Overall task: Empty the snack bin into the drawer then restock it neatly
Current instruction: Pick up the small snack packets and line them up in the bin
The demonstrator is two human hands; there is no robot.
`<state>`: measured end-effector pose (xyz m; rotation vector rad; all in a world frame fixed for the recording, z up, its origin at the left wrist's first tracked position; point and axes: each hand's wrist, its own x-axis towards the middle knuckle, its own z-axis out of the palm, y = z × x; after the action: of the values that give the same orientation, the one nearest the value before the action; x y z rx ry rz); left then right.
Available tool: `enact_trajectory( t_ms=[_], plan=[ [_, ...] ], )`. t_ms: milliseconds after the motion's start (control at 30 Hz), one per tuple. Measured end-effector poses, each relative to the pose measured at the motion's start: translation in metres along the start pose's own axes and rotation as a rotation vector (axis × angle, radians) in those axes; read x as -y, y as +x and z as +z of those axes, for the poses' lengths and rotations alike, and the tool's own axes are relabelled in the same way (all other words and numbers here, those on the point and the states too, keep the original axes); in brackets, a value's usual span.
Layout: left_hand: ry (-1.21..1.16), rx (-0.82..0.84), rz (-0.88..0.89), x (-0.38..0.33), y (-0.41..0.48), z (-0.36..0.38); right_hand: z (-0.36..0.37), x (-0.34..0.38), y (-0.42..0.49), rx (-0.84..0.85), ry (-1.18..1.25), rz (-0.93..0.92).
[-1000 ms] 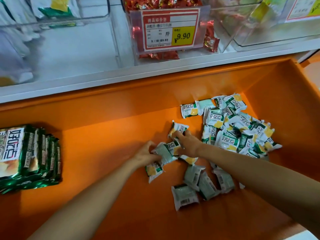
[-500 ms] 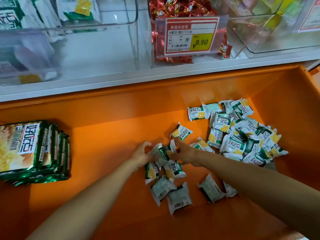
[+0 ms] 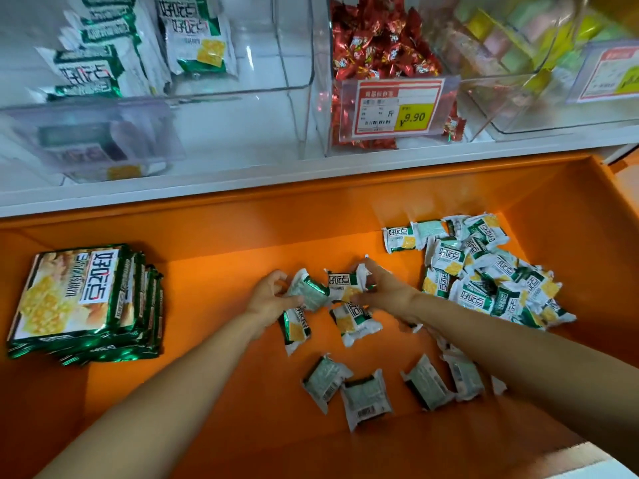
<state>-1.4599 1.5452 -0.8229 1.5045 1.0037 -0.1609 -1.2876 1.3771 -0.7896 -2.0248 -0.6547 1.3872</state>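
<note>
Small green-and-white snack packets lie loose in the open orange drawer (image 3: 214, 271). A pile of them (image 3: 484, 271) sits at the right, and several more (image 3: 366, 395) lie face down near the front. My left hand (image 3: 269, 295) grips one packet (image 3: 307, 288) at the drawer's middle. My right hand (image 3: 383, 288) pinches another packet (image 3: 345, 283) right beside it. Two further packets (image 3: 352, 321) lie just below my hands. The clear snack bin (image 3: 242, 88) on the shelf above stands mostly empty, with a few packets (image 3: 193, 39) at its back left.
A stack of large green snack bags (image 3: 79, 299) lies at the drawer's left. A bin of red-wrapped candies (image 3: 377, 50) with a 9.90 price tag (image 3: 397, 108) stands right of the clear bin. Another bin with yellow and green items (image 3: 529, 53) is at the far right.
The view has tilted up, showing more of the shelf bins. Both hands have gathered packets together at the drawer's middle, and each now holds one slightly raised.
</note>
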Motion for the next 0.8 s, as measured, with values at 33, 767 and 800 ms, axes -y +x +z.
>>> enact_trajectory(
  t_ms=[33, 767, 800],
  plan=[
    [-0.017, 0.006, 0.022, -0.008, -0.006, -0.009, -0.005, 0.012, -0.007, 0.006, 0.017, -0.030],
    [-0.043, -0.901, 0.728, -0.219, -0.173, -0.215, -0.004, 0.349, -0.094, -0.192, 0.116, -0.689],
    [0.040, -0.942, 0.747, -0.221, -0.168, -0.217, -0.001, 0.356, -0.083, -0.209, 0.103, -0.664]
  ],
)
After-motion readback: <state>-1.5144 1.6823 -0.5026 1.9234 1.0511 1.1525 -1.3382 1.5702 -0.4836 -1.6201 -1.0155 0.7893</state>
